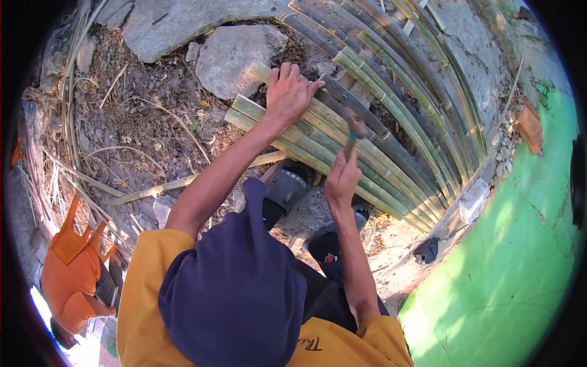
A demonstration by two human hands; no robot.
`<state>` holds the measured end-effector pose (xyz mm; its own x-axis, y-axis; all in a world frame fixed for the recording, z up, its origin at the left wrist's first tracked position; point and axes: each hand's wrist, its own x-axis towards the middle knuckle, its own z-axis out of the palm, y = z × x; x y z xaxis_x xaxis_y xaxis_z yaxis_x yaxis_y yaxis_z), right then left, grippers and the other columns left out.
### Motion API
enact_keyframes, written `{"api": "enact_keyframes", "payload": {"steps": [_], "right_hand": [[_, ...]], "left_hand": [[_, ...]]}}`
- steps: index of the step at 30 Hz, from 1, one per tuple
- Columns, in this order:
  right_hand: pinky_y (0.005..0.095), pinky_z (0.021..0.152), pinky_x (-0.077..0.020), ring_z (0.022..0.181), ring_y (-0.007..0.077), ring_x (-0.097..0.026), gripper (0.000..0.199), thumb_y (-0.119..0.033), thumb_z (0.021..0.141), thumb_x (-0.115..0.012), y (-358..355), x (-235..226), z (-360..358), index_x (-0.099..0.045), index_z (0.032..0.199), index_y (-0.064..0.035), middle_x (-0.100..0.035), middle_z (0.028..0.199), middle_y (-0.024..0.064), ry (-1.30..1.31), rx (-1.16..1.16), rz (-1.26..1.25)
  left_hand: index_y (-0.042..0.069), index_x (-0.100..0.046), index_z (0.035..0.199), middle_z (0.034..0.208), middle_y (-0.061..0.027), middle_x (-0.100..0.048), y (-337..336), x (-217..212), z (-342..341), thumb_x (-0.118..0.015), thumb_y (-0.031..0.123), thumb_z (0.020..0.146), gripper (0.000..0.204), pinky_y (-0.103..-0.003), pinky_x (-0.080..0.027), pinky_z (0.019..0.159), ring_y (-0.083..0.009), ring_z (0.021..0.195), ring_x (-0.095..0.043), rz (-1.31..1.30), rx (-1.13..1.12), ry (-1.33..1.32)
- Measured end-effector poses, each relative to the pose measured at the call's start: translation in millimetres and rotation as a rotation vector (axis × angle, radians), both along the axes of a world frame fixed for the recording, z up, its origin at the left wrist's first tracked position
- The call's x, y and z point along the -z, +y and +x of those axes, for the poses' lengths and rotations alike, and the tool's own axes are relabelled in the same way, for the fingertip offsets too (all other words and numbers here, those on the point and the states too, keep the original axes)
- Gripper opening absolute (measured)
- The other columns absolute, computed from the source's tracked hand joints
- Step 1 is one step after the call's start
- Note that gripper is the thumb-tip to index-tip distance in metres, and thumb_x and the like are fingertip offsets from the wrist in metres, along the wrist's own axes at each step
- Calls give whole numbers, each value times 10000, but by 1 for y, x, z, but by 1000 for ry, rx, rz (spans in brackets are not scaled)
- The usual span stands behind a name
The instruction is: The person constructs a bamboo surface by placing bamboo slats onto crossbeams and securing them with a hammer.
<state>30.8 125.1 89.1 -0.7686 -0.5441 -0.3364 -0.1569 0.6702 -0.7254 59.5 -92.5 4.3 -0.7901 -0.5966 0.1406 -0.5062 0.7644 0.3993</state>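
Observation:
Split bamboo slats [361,160], green to straw-coloured, lie side by side in a slanting row in front of me. My left hand [288,93] is closed over the upper ends of the slats, fingers curled and thumb stretched to the right beside a dark slat [354,104]. Whether a small piece sits at the thumb tip, I cannot make out. My right hand [342,182] grips a hammer [358,125] by its handle. The hammer's head is slightly blurred and held over the slats, to the right of my left hand; any contact with them is unclear.
More bamboo poles [422,79] fan out at the upper right. Flat stones [241,60] lie beyond my left hand, and a green surface [495,244] spreads at the right. At the lower left a person in orange [76,287] is near an orange chair [68,244]. My shoes [287,183] are beside the slats.

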Motion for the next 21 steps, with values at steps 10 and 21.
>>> {"api": "enact_keyframes", "payload": {"steps": [10, 21], "right_hand": [[347, 481, -350, 520, 120, -450, 375, -345, 1158, -485, 35, 11, -3, -544, 976, -23, -465, 617, 24, -218, 284, -140], [231, 436, -256, 506, 30, -308, 364, -413, 1159, -483, 43, 4, -16, -455, 926, -136, -349, 674, -69, -384, 370, -232]], "left_hand": [[37, -808, 817, 861, -144, -727, -24, -31, -10, -589, 654, 998, 679, -472, -408, 940, -311, 983, -626, 288, 118, -266], [29, -804, 813, 826, -185, -760, -33, -38, -8, -813, 678, 792, 650, -489, -411, 961, -345, 897, -727, 379, 164, -374]]}}
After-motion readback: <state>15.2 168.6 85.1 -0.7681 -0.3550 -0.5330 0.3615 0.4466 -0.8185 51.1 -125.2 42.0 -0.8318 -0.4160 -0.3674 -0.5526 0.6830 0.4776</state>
